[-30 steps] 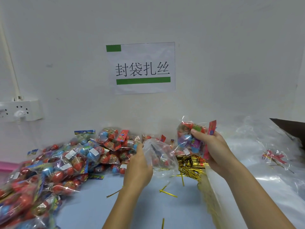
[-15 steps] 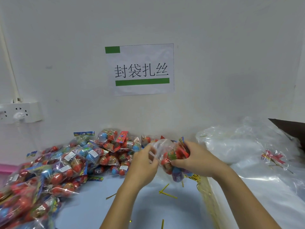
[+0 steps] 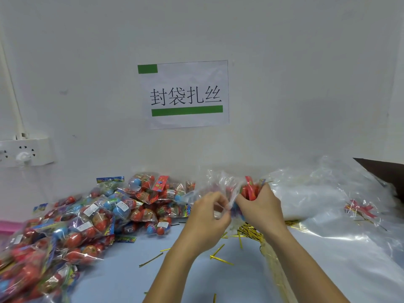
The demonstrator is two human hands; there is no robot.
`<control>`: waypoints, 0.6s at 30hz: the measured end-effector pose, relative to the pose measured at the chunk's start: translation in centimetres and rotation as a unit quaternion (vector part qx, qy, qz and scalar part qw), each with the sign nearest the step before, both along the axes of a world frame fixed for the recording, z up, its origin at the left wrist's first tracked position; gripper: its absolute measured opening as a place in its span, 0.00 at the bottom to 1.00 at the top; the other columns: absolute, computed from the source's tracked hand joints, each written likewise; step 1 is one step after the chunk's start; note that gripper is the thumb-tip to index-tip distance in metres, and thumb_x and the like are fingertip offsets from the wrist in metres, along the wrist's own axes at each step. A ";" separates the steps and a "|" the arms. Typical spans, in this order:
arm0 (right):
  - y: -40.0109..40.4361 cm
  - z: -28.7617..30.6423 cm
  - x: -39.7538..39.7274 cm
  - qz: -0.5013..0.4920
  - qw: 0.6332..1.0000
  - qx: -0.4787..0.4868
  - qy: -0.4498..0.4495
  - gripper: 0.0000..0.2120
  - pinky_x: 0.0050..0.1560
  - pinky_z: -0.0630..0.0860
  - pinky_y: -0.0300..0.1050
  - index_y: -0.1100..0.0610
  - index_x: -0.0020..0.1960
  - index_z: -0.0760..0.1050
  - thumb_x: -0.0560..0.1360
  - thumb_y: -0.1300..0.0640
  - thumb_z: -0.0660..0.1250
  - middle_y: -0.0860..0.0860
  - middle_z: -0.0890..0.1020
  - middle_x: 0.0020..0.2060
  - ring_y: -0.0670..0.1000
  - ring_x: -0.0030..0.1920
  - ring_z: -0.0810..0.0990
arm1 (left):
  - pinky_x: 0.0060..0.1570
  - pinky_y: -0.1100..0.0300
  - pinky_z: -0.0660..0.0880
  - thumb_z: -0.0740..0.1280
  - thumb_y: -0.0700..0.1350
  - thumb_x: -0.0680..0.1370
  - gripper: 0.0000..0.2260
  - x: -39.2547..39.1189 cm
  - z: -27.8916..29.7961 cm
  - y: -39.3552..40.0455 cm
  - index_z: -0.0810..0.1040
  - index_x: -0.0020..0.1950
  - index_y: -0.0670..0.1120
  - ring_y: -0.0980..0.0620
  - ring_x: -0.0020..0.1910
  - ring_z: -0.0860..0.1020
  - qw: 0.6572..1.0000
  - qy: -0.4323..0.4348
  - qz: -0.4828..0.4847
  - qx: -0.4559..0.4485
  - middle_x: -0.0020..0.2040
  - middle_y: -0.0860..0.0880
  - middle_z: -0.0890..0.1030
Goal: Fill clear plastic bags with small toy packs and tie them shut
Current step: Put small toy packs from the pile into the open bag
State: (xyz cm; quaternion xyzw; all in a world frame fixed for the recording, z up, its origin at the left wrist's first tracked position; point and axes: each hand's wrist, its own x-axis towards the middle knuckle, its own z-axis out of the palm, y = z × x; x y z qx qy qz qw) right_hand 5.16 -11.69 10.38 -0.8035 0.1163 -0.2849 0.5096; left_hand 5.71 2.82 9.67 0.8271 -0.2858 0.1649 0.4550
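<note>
My left hand (image 3: 208, 217) pinches the edge of a clear plastic bag (image 3: 218, 182) held up over the table. My right hand (image 3: 261, 206) grips small toy packs (image 3: 250, 190), red and colourful, at the mouth of that bag. The two hands are close together, almost touching. A heap of gold twist ties (image 3: 249, 230) lies on the table just below my hands. How far the packs sit inside the bag is hidden by my right hand and the crumpled plastic.
A large pile of filled toy bags (image 3: 91, 217) covers the table's left side. Empty clear bags (image 3: 317, 193) lie in a heap at the right. Loose gold ties (image 3: 220, 256) are scattered on the blue table. A wall socket (image 3: 26, 152) sits at the left.
My right hand brought the toy packs from up at the right down to the bag held by my left hand, then both hands rose slightly with the packs at the bag's mouth.
</note>
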 end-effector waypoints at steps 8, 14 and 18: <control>0.3 -1.3 1.2 0.012 0.969 0.245 -0.036 0.10 0.36 0.76 0.48 0.60 0.45 0.73 0.71 0.58 0.72 0.51 0.77 0.33 0.53 0.34 0.76 | 0.48 0.62 0.78 0.69 0.43 0.77 0.03 0.1 0.1 0.4 0.78 0.44 0.48 0.58 0.44 0.80 0.999 0.033 0.009 -0.006 0.42 0.54 0.81; 0.7 -1.3 1.3 0.099 0.896 0.427 -0.068 0.18 0.29 0.74 0.43 0.54 0.26 0.75 0.73 0.65 0.65 0.52 0.73 0.26 0.49 0.26 0.71 | 0.55 0.57 0.78 0.69 0.41 0.78 0.04 0.0 -0.1 0.4 0.78 0.44 0.45 0.53 0.46 0.82 0.995 0.095 -0.013 0.030 0.44 0.50 0.83; 0.7 -1.6 1.5 0.134 0.866 0.478 -0.059 0.20 0.28 0.76 0.42 0.54 0.25 0.73 0.74 0.67 0.65 0.51 0.75 0.25 0.48 0.25 0.75 | 0.52 0.59 0.78 0.69 0.50 0.78 0.08 0.0 0.2 1.2 0.81 0.45 0.47 0.57 0.46 0.82 0.989 0.131 -0.020 0.067 0.43 0.53 0.85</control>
